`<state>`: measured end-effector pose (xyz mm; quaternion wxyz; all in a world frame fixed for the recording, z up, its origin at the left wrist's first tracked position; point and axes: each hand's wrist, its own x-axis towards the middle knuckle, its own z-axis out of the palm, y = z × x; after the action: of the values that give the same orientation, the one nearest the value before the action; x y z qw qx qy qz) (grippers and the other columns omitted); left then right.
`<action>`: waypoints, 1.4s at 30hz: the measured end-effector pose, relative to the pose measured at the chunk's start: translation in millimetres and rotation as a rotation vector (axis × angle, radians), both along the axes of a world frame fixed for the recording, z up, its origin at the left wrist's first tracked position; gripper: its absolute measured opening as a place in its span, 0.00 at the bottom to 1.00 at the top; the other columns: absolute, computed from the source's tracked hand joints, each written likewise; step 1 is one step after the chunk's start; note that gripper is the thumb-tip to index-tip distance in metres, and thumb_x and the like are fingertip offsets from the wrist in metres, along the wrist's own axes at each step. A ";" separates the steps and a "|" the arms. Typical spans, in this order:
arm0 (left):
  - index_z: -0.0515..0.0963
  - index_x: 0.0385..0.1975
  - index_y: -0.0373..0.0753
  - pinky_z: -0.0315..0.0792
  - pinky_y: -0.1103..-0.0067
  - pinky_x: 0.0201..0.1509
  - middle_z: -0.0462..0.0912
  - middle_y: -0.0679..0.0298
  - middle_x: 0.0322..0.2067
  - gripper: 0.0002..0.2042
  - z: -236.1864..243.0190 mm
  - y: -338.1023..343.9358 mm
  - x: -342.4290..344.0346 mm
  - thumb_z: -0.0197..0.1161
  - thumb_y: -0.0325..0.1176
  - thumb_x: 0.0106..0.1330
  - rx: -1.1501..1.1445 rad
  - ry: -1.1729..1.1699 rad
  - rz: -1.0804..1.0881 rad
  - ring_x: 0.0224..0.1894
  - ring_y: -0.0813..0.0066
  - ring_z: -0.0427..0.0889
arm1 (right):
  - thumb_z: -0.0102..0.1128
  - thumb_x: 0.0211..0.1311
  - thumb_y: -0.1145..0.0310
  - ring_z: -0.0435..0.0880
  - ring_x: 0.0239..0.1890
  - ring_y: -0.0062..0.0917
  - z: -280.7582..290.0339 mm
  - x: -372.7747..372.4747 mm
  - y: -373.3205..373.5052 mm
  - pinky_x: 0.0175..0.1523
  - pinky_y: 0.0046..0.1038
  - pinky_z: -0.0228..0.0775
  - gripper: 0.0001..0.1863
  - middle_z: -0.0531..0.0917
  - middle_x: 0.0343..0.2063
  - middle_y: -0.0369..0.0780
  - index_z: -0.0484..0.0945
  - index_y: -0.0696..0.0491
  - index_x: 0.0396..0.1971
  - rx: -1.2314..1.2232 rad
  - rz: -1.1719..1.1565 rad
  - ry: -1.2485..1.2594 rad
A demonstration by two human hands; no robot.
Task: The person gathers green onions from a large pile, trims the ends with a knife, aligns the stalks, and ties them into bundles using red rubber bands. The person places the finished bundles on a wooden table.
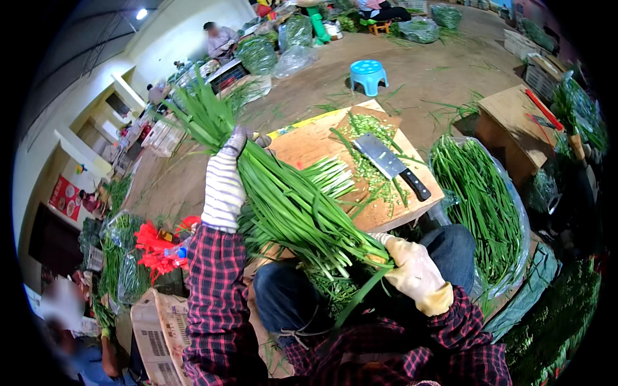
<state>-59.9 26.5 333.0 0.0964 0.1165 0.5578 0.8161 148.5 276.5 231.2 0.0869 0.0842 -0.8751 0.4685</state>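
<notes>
A long bundle of leafy green stalks [290,199], like garlic chives, slants across my lap. My left hand [223,177], in a striped glove, is closed round its leafy upper part. My right hand [412,273], in a pale yellowish glove, grips the root end at lower right. Behind the bundle is a wooden board [293,138] with cut white-and-green stems [328,177] and chopped bits [367,125]. A cleaver [380,157] with a black handle lies flat on it, blade toward upper left.
A bagged heap of greens [473,215] is at my right, below a wooden box [508,128]. A blue stool [368,76] stands beyond the board. Red ties [158,248] and a plastic crate [158,331] are at my left. Other people [221,40] sit among greens farther off.
</notes>
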 end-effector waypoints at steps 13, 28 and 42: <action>0.74 0.38 0.38 0.78 0.71 0.32 0.81 0.59 0.31 0.14 8.5 -33.9 -0.7 0.64 0.41 0.65 -0.014 0.008 0.305 0.28 0.69 0.80 | 0.60 0.50 0.79 0.79 0.28 0.47 -29.7 46.2 0.1 0.31 0.42 0.70 0.10 0.77 0.21 0.48 0.72 0.53 0.32 0.176 -0.004 0.035; 0.74 0.41 0.35 0.79 0.67 0.41 0.81 0.58 0.32 0.13 -11.8 -32.6 23.1 0.61 0.39 0.66 0.217 -0.240 0.132 0.33 0.64 0.82 | 0.73 0.49 0.70 0.70 0.60 0.26 8.0 -23.6 16.2 0.58 0.30 0.68 0.49 0.66 0.64 0.45 0.53 0.52 0.70 -0.481 0.246 -0.203; 0.74 0.39 0.37 0.78 0.68 0.48 0.80 0.60 0.34 0.09 -30.2 -13.2 26.8 0.59 0.36 0.68 0.276 -0.247 0.055 0.40 0.65 0.81 | 0.63 0.65 0.62 0.61 0.13 0.14 -45.3 9.0 -2.7 0.18 0.17 0.53 0.14 0.73 0.17 0.34 0.75 0.58 0.37 -1.304 0.443 -0.500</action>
<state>-33.1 13.3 302.8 0.1250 0.0120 0.4276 0.8952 157.6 273.8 185.9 -0.1799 0.0809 -0.3747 0.9059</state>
